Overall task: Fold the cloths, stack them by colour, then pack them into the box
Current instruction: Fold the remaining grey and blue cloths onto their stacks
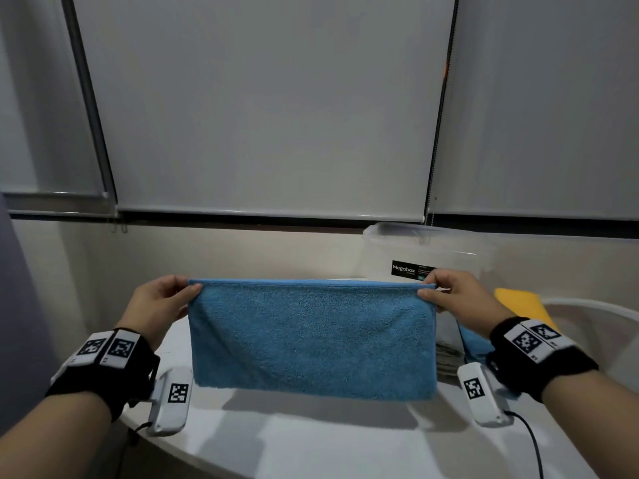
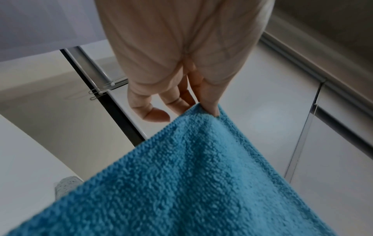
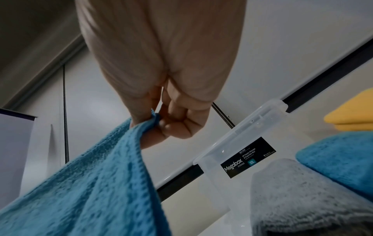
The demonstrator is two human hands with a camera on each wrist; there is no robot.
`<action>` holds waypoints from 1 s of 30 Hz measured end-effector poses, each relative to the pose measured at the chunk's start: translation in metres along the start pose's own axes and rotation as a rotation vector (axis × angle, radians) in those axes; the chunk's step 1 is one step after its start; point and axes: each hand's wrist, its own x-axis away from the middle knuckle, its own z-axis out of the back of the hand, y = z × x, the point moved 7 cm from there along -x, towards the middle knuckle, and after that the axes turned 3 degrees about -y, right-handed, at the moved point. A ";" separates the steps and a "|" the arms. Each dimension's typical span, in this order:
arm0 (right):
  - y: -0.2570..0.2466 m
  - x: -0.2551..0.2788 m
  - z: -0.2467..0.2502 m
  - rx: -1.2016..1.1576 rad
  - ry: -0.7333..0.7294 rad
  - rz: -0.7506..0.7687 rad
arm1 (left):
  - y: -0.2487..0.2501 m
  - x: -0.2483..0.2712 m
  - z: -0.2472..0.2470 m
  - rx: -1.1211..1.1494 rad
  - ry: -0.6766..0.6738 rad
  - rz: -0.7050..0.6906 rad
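- My left hand (image 1: 162, 305) is bare; the wrist behind it wears a black band (image 1: 103, 371) carrying two white tags (image 1: 107, 347) printed with black square codes.
- A white camera unit (image 1: 171, 402) with one more code tag hangs under that wrist.
- My right hand (image 1: 463, 299) is bare too, with the same black wristband (image 1: 549, 364) and paired tags (image 1: 534, 337).
- Its white camera box (image 1: 480, 394) trails a thin black cable (image 1: 532, 444).

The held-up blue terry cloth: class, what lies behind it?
Behind the blue terry cloth, a clear plastic storage box and grey folded cloths peek out; the rest is covered.
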 end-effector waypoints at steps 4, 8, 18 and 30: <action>-0.003 0.000 -0.002 0.008 0.055 0.008 | -0.006 -0.003 -0.008 -0.011 0.036 0.006; 0.004 0.003 -0.004 0.017 0.056 -0.041 | -0.016 -0.006 -0.015 0.007 0.041 0.036; 0.001 0.044 0.000 -0.111 -0.232 -0.091 | -0.015 0.015 0.000 0.026 -0.129 0.088; 0.056 0.030 -0.071 0.460 -0.444 -0.425 | -0.082 0.016 0.002 -0.441 -0.214 0.398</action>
